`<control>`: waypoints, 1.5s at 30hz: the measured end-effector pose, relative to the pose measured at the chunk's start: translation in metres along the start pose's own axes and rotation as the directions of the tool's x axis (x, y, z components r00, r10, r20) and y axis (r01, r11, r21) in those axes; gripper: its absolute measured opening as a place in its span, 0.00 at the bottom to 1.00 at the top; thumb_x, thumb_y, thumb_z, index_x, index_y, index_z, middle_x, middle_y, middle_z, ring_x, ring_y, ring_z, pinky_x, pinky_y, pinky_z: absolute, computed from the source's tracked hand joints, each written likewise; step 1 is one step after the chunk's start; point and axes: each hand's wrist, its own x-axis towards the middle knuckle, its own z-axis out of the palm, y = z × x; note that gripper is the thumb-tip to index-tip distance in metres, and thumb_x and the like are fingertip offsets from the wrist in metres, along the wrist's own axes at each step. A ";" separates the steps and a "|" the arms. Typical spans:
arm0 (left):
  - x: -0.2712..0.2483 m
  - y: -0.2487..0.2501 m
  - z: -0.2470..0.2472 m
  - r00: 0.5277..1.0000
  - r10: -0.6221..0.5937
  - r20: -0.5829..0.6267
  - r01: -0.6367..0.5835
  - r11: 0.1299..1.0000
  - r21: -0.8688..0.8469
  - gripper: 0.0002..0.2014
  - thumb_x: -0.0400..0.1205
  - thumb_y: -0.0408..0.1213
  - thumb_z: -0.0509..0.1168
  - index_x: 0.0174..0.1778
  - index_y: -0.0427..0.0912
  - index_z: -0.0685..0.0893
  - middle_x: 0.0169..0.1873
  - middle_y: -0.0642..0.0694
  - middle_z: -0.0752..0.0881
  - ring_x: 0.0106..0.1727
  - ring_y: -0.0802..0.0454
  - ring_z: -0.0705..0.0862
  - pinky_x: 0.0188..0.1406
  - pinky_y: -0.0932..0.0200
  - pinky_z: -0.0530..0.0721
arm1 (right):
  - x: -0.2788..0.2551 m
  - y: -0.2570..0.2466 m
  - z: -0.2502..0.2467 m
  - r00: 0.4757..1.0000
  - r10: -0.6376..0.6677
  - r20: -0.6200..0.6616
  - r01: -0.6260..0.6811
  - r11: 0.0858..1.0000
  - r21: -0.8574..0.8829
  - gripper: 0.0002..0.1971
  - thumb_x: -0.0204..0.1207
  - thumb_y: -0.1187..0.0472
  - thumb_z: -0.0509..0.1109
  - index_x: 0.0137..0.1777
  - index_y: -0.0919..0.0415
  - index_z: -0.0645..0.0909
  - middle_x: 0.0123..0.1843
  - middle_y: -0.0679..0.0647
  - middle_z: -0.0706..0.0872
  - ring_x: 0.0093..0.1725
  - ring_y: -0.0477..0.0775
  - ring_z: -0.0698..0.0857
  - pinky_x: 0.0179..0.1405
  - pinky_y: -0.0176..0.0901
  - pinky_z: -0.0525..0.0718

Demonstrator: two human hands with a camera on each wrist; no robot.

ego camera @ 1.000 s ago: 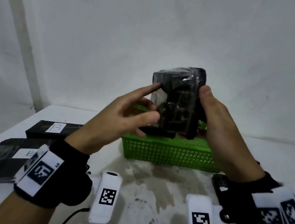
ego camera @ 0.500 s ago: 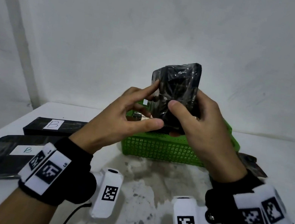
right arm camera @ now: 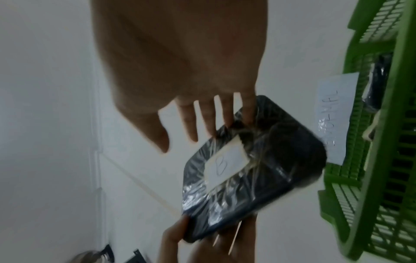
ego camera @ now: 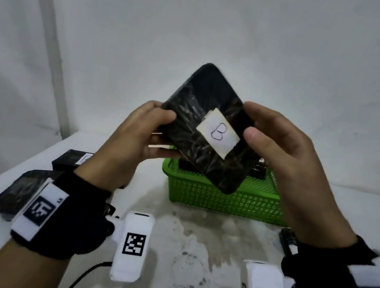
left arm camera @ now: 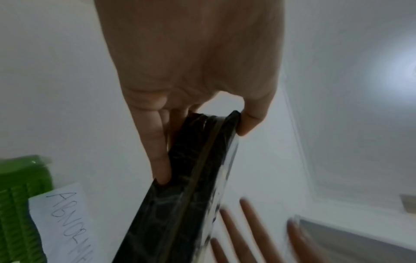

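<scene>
Your left hand (ego camera: pixel 134 139) has got the black wrapped package (ego camera: pixel 187 123) by its left edge, thumb on the front face and fingers tucked behind. The left wrist view shows that pinch pretty clearly. The package is up in the air, tilted with one corner pointing up, hanging just above the near left part of the green basket (ego camera: pixel 225 198). Its white label (ego camera: pixel 218 133) with a handwritten "B" faces you.

Your right hand (ego camera: pixel 283 155) isn't really gripping anything. The fingers are mostly straight and spread, and a couple of fingertips touch the package's upper right edge. The thumb sits just beside the right edge near the label, but I can't tell if it actually touches.

The basket sits on the white table (ego camera: pixel 193 233) toward the far side, with some dark items (ego camera: pixel 259 171) inside. A paper slip (left arm camera: pixel 60 222) on its side reads something like "ABNORMA", cut off at the frame edge. Over on the left of the table lie two more black packages with white labels, a far one (ego camera: pixel 72 160) and a nearer one (ego camera: pixel 16 189) partly hidden behind your left wristband.
</scene>
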 end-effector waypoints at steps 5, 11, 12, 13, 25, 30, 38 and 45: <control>-0.032 0.008 -0.042 0.993 -0.002 -0.119 -0.014 0.992 -0.129 0.21 0.85 0.43 0.57 0.69 0.35 0.76 0.55 0.38 0.86 0.46 0.46 0.91 0.42 0.51 0.90 | -0.005 0.004 0.026 0.937 0.325 -0.131 -0.314 0.944 0.097 0.29 0.83 0.49 0.71 0.81 0.41 0.66 0.76 0.50 0.80 0.62 0.49 0.87 0.60 0.54 0.87; -0.089 0.029 -0.108 0.938 0.054 -0.342 0.043 0.962 0.271 0.05 0.85 0.30 0.60 0.46 0.44 0.78 0.36 0.51 0.85 0.33 0.58 0.84 0.25 0.62 0.83 | 0.007 -0.011 0.089 0.956 0.284 0.068 -0.291 0.947 0.136 0.17 0.83 0.64 0.72 0.70 0.58 0.77 0.51 0.61 0.89 0.30 0.50 0.87 0.27 0.43 0.87; -0.099 0.033 -0.123 0.927 0.053 -0.371 0.085 0.934 0.346 0.04 0.85 0.33 0.61 0.45 0.43 0.78 0.33 0.53 0.84 0.32 0.59 0.83 0.24 0.63 0.82 | 0.009 -0.012 0.104 0.950 0.290 0.116 -0.301 0.948 0.103 0.17 0.83 0.65 0.72 0.70 0.60 0.77 0.49 0.61 0.88 0.28 0.50 0.87 0.27 0.43 0.88; -0.108 0.036 -0.134 0.918 0.039 -0.396 0.134 0.907 0.400 0.06 0.86 0.37 0.63 0.44 0.42 0.79 0.31 0.55 0.83 0.30 0.60 0.82 0.25 0.63 0.82 | 0.009 -0.012 0.116 0.938 0.305 0.167 -0.319 0.946 0.062 0.16 0.83 0.65 0.71 0.69 0.61 0.77 0.47 0.60 0.88 0.27 0.51 0.88 0.27 0.42 0.88; -0.173 0.005 -0.203 0.746 -0.346 -0.569 0.657 0.522 0.544 0.20 0.84 0.48 0.67 0.43 0.30 0.83 0.35 0.39 0.84 0.28 0.47 0.86 0.22 0.59 0.86 | -0.024 0.006 0.208 0.665 0.511 0.545 -0.454 0.855 -0.249 0.15 0.88 0.52 0.64 0.57 0.64 0.83 0.38 0.59 0.86 0.32 0.59 0.88 0.41 0.51 0.93; -0.169 -0.002 -0.209 0.793 -0.349 -0.498 0.606 0.374 0.702 0.29 0.79 0.57 0.70 0.46 0.28 0.85 0.37 0.37 0.90 0.34 0.39 0.90 0.41 0.46 0.90 | -0.033 0.017 0.214 0.695 0.495 0.522 -0.264 0.851 -0.454 0.06 0.84 0.53 0.71 0.50 0.54 0.83 0.46 0.54 0.92 0.30 0.54 0.92 0.32 0.43 0.91; -0.154 -0.006 -0.202 0.763 -0.433 -0.480 0.589 0.162 0.791 0.27 0.75 0.64 0.70 0.49 0.39 0.84 0.41 0.43 0.90 0.36 0.43 0.91 0.42 0.51 0.89 | -0.027 0.023 0.211 0.606 0.606 0.515 -0.213 0.748 -0.629 0.12 0.80 0.52 0.76 0.53 0.55 0.77 0.42 0.54 0.91 0.30 0.51 0.90 0.29 0.39 0.88; -0.152 0.017 -0.165 0.901 -0.069 -0.428 0.433 0.104 0.895 0.32 0.75 0.63 0.69 0.69 0.48 0.77 0.57 0.50 0.84 0.52 0.47 0.85 0.53 0.49 0.82 | -0.025 0.012 0.181 0.601 0.571 0.559 -0.016 0.708 -0.706 0.30 0.75 0.33 0.71 0.68 0.49 0.67 0.49 0.49 0.92 0.43 0.52 0.92 0.40 0.48 0.90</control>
